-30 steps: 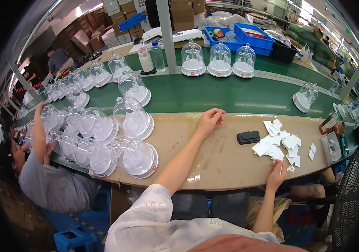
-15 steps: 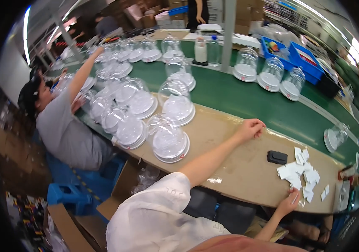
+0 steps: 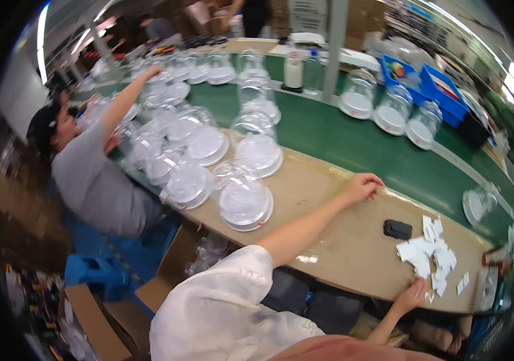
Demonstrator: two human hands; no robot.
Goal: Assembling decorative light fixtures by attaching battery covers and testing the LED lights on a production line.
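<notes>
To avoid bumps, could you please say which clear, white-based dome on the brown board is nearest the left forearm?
The frontmost clear dome, nearest the white sleeve; others stand farther back or left.

Even, fairly bright light reaches the left hand [image 3: 365, 188] and right hand [image 3: 412, 295]. Far ahead and leftward of them, white ceiling tubes [image 3: 41, 45] shine; glare flecks the brown board [image 3: 341, 240] between the hands and the clear domes [image 3: 254, 123] left of them. Slight blur softens everything, especially the distance; fisheye bending and black corners surround the grip.
</notes>
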